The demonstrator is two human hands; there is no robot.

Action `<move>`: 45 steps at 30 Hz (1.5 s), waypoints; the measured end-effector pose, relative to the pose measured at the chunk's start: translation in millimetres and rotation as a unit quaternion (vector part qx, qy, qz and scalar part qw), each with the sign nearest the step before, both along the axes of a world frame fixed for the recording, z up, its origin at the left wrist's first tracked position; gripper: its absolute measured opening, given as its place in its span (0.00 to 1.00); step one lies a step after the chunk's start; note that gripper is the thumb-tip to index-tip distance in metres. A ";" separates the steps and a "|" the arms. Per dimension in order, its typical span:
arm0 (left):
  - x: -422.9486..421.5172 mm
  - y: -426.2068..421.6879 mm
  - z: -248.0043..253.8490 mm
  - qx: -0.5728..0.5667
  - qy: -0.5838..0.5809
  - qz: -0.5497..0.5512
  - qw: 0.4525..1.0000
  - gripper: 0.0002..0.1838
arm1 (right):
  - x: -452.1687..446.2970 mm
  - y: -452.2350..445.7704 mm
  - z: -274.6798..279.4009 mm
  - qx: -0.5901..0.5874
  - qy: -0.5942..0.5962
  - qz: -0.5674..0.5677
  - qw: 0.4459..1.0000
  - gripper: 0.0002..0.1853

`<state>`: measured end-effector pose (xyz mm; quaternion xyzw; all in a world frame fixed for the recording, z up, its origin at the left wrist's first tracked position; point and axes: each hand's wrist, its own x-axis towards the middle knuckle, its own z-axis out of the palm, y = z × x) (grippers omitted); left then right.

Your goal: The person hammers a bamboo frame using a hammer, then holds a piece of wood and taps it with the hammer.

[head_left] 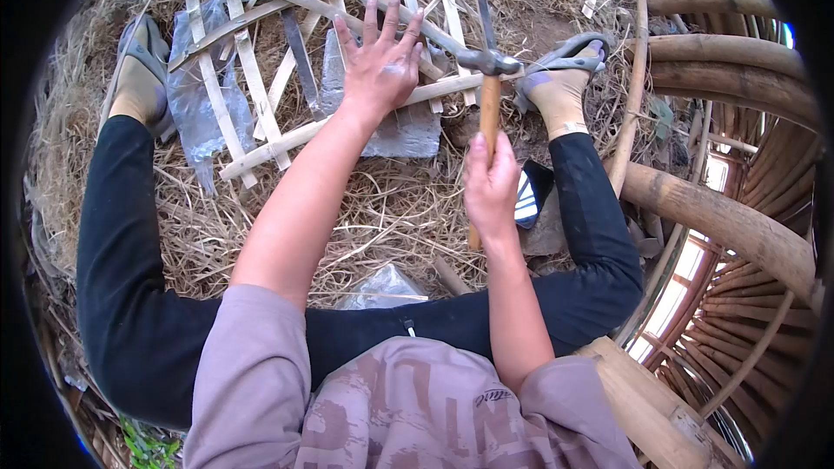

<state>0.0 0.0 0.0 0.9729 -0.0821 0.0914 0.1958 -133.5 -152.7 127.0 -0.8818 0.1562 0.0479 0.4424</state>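
My left hand [380, 65] lies with fingers spread on the pale crossed strips of a lattice [254, 95], pressing near its lower right part. In my right hand [491, 182] is the wooden handle of a hammer [490, 104]. Its metal head is at the top, touching or just above the lattice's right end; which of the two I cannot tell. A flat grey block [401, 135] lies under the strips, below my left hand. Clear plastic sheeting [204, 104] shows beneath the lattice's left side.
A dark phone-like object [532, 194] lies right of my right hand. My feet in grey sandals flank the lattice. Straw [347, 226] covers the ground. Thick bamboo poles [721, 208] and a curved slatted structure [751, 339] stand at the right.
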 end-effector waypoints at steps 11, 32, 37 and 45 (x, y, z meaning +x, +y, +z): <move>-3.6 -2.1 3.2 0.007 -0.001 0.007 1.000 0.30 | -20.6 26.5 -39.1 -0.136 -0.070 0.018 0.988 0.10; -2.4 -5.3 2.3 0.002 -0.007 0.012 1.000 0.30 | 2.9 27.7 -79.6 0.107 0.010 -0.277 0.955 0.21; -1.5 -7.6 1.4 -0.023 -0.022 0.009 0.999 0.29 | 71.9 -22.1 -93.1 -0.031 -0.050 -0.342 0.938 0.27; -2.2 -6.1 2.1 -0.012 -0.021 0.007 1.000 0.29 | 90.8 -23.7 -118.0 0.069 -0.071 -0.334 0.937 0.32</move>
